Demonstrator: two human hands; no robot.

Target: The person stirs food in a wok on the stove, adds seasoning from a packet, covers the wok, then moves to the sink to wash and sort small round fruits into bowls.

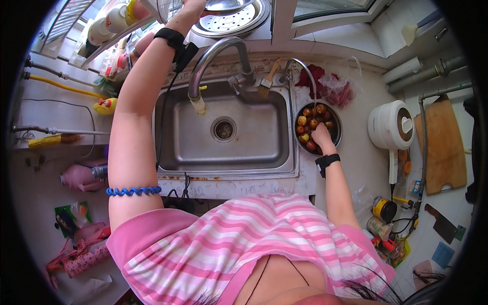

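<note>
My right hand (322, 135) reaches down into a round dark-looking metal bowl (339, 143) of small round red-brown and yellowish fruits (310, 145). Its fingertips are among the fruits, so whether they grip one is hidden. Over the bowl curves a thin chrome spout (310, 76), with a thin stream of water seemingly falling onto the fruits. My left hand (195, 8) is raised at the top edge, partly cut off. It is beside a wire basket (169, 10) and a shiny metal dish (228, 4); its grip cannot be made out. Below that dish lies a perforated steamer tray (228, 21).
A steel sink (228, 156) with a large curved faucet (217, 47) lies before me. A wooden-handled brush (270, 78) rests on its rim. Right are red plastic bags (339, 89), a white electric cooker (390, 124), a cutting board (442, 145) and a cleaver (440, 223).
</note>
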